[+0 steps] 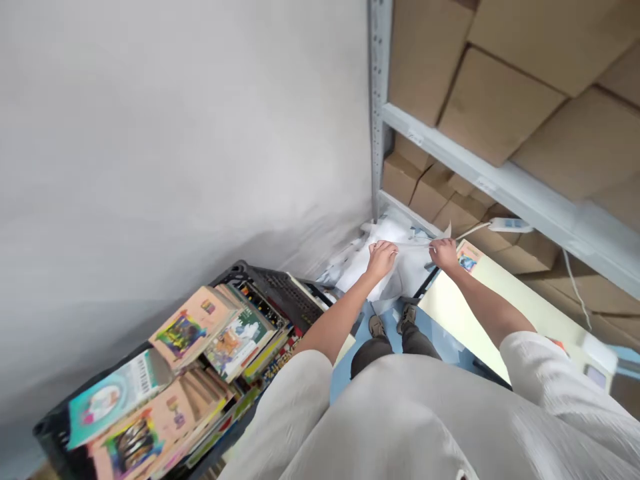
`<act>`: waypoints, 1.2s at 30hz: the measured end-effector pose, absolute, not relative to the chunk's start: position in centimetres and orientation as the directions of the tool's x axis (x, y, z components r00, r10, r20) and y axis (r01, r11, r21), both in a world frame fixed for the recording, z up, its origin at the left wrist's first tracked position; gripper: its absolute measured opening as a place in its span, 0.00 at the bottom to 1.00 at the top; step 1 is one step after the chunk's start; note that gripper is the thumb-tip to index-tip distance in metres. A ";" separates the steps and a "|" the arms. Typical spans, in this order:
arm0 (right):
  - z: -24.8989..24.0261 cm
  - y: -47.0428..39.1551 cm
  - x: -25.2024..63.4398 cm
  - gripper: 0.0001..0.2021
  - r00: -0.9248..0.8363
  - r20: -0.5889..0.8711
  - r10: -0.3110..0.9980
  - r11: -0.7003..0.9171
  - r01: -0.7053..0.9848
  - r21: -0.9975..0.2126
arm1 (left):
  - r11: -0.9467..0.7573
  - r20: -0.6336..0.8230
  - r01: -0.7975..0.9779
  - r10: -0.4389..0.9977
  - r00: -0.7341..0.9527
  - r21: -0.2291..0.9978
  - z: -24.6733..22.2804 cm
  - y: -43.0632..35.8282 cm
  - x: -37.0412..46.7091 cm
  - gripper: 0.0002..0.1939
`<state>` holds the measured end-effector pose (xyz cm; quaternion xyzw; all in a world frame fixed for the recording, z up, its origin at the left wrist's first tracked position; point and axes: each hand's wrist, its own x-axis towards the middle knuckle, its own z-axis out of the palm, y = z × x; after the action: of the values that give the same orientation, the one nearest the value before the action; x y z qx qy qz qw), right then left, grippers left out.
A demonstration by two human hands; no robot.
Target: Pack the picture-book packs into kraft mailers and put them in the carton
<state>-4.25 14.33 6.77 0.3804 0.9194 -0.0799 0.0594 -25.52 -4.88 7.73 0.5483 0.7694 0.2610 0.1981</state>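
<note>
My left hand (383, 259) is closed, its fingers pinching the left end of the upper edge of a thin white plastic sheet (407, 267), perhaps a bag. Closed too, my right hand (444, 253) grips the same edge at the right. The edge is stretched nearly straight between them, and the sheet hangs down in front of my feet. Behind it lies a heap of crumpled white sheets (353, 267) in the corner. Just right of my right hand, a small book (469, 257) with a colourful cover rests on a pale table (480, 287).
A black crate (295, 297) packed with books (187, 327) stands at my left by the grey wall (200, 133). To the right, a metal shelf (480, 173) holds cardboard boxes (505, 100). A power strip (510, 225) hangs there with its cord. The floor (395, 340) is blue.
</note>
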 end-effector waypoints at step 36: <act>2.1 0.2 31.1 0.26 -0.268 -0.454 0.850 0.139 0.944 -0.298 | 0.044 -0.419 0.937 0.901 0.112 0.346 2.8 -0.2 3.0 0.26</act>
<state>31.12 0.25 2.14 0.5985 0.7494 -0.2691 0.0880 2.99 -0.20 2.80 0.6906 0.6654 -0.0324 0.2814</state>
